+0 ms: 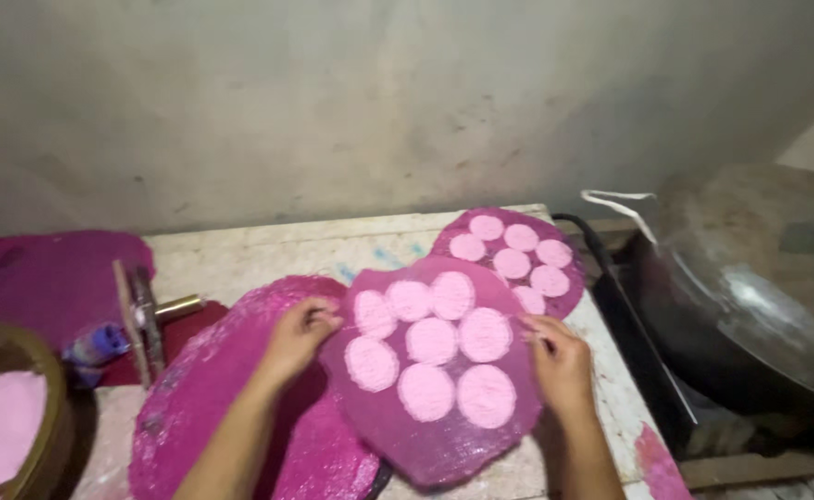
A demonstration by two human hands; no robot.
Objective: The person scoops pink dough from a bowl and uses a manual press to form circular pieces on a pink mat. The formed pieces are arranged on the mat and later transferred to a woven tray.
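1. The left hand was closed in a pinch on the left edge of a magenta sheet bearing eight pale pink discs; fingers curled, thumb on top.
2. The right hand gripped the right edge of the same sheet, fingertips folded over the rim.
3. The sheet sat at the centre of the worktop, its front edge slightly raised and overlapping a bare magenta sheet to its left.
4. A second disc-covered sheet lay behind it at the worktop's far right corner, partly covered by the held one.
5. At left stood a small press with a brass handle, and a round basin of pink powder, cut off by the frame edge.
6. A large dark wok sat to the right, beyond the worktop's edge.
7. A blue object beside the press was too blurred to identify. Whether the held sheet touched the worktop underneath could not be determined.
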